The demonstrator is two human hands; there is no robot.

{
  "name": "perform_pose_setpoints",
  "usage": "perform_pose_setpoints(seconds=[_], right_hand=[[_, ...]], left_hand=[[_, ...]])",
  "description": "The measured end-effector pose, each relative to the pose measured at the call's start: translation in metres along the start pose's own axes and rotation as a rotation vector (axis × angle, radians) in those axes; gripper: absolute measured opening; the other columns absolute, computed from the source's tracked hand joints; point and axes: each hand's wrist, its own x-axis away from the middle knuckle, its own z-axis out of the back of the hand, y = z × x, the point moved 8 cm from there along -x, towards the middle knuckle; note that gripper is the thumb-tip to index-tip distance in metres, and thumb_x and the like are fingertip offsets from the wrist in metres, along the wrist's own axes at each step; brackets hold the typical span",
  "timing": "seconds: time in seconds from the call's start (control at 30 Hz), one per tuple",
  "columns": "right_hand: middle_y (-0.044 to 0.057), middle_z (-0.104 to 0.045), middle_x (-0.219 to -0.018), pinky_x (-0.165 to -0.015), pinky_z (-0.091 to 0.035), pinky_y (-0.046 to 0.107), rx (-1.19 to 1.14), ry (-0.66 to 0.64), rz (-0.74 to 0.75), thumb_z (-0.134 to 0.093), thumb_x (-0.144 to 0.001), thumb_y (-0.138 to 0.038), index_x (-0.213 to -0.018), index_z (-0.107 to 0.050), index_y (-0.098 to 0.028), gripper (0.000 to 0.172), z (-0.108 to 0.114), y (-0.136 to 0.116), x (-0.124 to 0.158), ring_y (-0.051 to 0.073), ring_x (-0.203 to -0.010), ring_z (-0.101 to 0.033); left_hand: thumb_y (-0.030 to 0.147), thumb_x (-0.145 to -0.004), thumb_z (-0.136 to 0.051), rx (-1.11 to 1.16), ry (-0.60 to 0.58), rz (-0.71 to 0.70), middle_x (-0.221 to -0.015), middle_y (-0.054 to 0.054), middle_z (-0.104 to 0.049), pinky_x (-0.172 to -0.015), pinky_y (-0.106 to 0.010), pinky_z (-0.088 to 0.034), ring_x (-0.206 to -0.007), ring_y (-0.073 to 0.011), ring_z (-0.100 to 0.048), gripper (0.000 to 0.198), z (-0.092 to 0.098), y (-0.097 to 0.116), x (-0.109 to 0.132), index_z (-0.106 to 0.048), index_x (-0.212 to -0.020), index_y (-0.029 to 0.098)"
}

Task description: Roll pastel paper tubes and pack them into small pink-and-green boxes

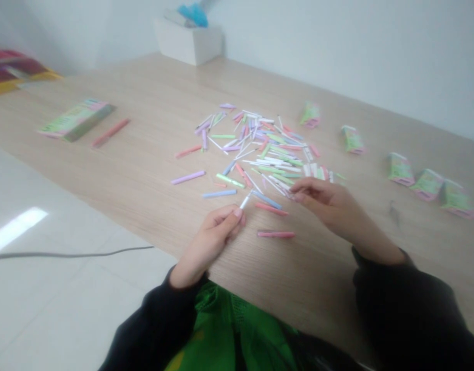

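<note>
A wood-toned table (318, 268) bears a pile of pastel sticks (265, 150) at twelve o'clock. At four, the right hand (329, 207) has fingers narrowed at its edge, any hold too blurred to tell; at seven, the left hand (217, 233) pinches a slim white stick (245, 200).

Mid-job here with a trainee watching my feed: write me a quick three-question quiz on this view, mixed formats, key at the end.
1. Which hand pinches the slim white stick that points up and away?
2. True or false: the white container stands farther away than the heap of colored sticks.
3. How many small green-and-pink cartons show in the picture's right half? A) three B) five C) eight

Key: 1. The left hand. 2. True. 3. B.
</note>
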Motion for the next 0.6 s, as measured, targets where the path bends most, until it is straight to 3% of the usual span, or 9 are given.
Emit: perform_pose_setpoints(seconds=[0.1,0.27,0.4,0.6], right_hand=[[0.006,-0.07,-0.096,-0.079,-0.054,0.038,0.195,-0.125,0.094,-0.064,-0.093,-0.031,-0.101,-0.071,-0.022,0.014,-0.008,0.005,0.018,0.021,-0.085,-0.066],[0.01,-0.065,-0.114,-0.096,-0.052,0.043,0.3,-0.24,0.176,-0.062,-0.093,-0.018,-0.105,-0.07,-0.022,0.015,-0.055,0.009,0.047,0.025,-0.109,-0.063],[0.009,-0.069,-0.106,-0.094,-0.051,0.043,0.378,-0.18,0.151,-0.059,-0.093,-0.009,-0.094,-0.069,-0.02,0.015,-0.07,0.018,0.054,0.026,-0.104,-0.063],[0.01,-0.07,-0.101,-0.091,-0.049,0.043,0.531,0.077,0.189,-0.055,-0.099,-0.017,-0.103,-0.07,-0.018,0.015,-0.043,0.02,0.056,0.027,-0.099,-0.063]], left_hand=[[0.047,-0.101,-0.055,0.0,-0.022,0.0,-0.054,0.009,-0.03,-0.043,-0.022,-0.017,-0.044,-0.0061,-0.023,0.04,-0.002,0.001,0.0,-0.055,-0.075,0.017],[0.049,-0.1,-0.057,-0.01,-0.006,0.027,-0.053,0.009,-0.03,-0.043,-0.022,-0.017,-0.045,-0.0071,-0.023,0.039,0.001,-0.004,0.0,-0.057,-0.077,0.017],[0.051,-0.099,-0.058,-0.041,0.023,0.037,-0.055,0.008,-0.03,-0.043,-0.022,-0.016,-0.047,-0.0072,-0.022,0.042,0.006,-0.007,0.001,-0.056,-0.074,0.017],[0.052,-0.097,-0.061,-0.049,0.055,0.071,-0.054,0.008,-0.029,-0.043,-0.022,-0.013,-0.047,-0.0071,-0.021,0.042,0.008,-0.008,0.003,-0.056,-0.074,0.017]])
